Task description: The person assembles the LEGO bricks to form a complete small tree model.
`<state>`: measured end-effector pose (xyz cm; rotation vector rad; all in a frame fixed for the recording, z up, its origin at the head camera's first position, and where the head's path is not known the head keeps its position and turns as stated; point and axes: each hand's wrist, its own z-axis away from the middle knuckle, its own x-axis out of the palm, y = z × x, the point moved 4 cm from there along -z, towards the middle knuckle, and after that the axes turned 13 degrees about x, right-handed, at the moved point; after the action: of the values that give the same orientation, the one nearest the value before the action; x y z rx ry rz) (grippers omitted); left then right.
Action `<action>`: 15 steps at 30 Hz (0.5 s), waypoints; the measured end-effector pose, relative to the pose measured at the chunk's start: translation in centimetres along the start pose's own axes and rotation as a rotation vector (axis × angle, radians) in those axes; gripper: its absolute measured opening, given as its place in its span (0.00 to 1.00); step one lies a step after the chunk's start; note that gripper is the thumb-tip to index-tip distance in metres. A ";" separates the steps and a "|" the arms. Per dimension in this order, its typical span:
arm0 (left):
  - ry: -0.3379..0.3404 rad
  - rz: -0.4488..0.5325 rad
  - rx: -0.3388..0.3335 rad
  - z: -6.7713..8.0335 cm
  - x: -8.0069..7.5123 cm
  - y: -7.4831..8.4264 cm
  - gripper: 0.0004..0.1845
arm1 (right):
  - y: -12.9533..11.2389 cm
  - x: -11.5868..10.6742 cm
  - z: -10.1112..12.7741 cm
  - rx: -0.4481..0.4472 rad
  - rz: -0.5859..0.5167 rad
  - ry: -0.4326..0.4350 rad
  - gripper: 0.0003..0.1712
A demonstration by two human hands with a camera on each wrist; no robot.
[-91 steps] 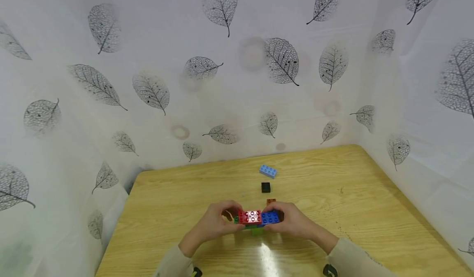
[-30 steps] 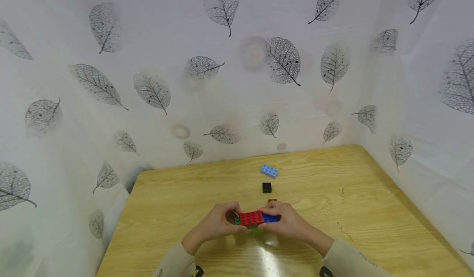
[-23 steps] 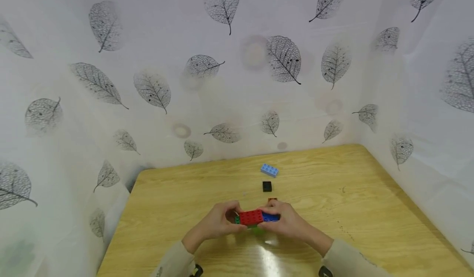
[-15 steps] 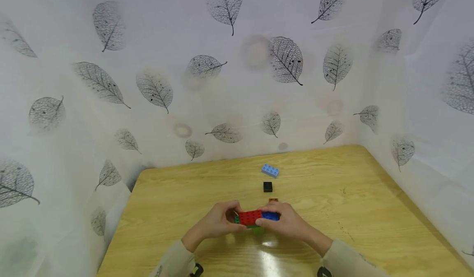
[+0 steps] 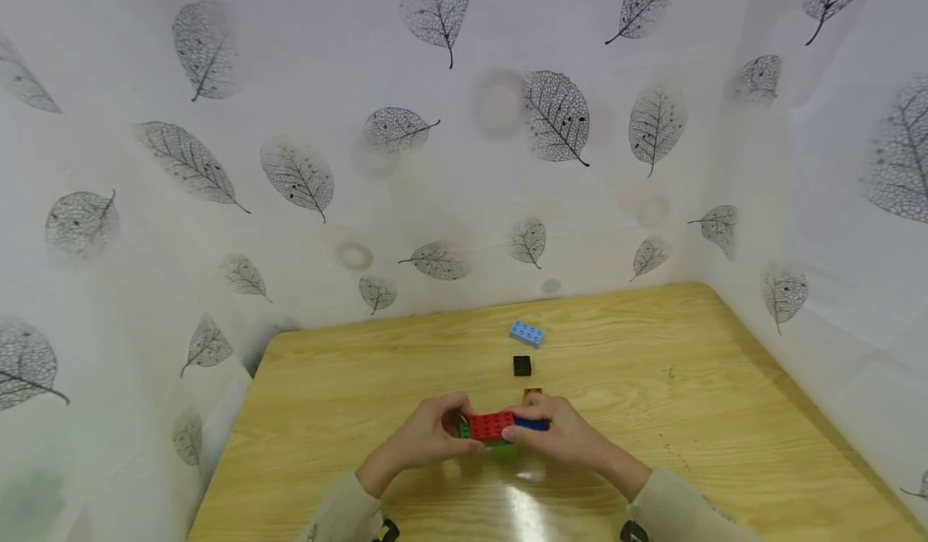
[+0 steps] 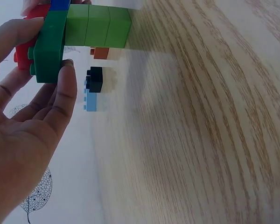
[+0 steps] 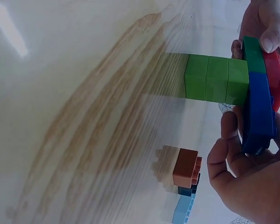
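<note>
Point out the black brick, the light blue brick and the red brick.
black brick (image 5: 521, 366), head view, top face
light blue brick (image 5: 526, 334), head view, studded top
red brick (image 5: 490, 426), head view, studded top

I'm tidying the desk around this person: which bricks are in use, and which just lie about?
In use:
- block assembly of red, blue, dark green and light green bricks, its light green column standing on the table
- left hand and right hand, gripping its ends

Lying about:
- light blue brick
- black brick
- orange brick
</note>
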<state>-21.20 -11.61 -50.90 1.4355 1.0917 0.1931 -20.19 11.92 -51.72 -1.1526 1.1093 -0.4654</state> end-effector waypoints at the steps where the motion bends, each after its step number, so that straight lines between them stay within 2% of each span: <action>1: 0.002 -0.006 -0.003 0.0 0.0 0.0 0.13 | 0.0 0.0 0.0 0.001 -0.001 -0.001 0.22; 8: 0.012 -0.051 0.003 0.0 0.2 0.2 0.14 | -0.1 0.0 0.1 0.007 -0.001 -0.001 0.24; 15: 0.036 -0.002 0.023 -0.1 0.6 0.3 0.16 | -0.3 0.0 0.1 0.009 0.016 -0.012 0.24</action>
<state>-20.77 -11.07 -50.96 1.4566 1.1276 0.2056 -20.03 11.88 -51.42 -1.1370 1.1039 -0.4502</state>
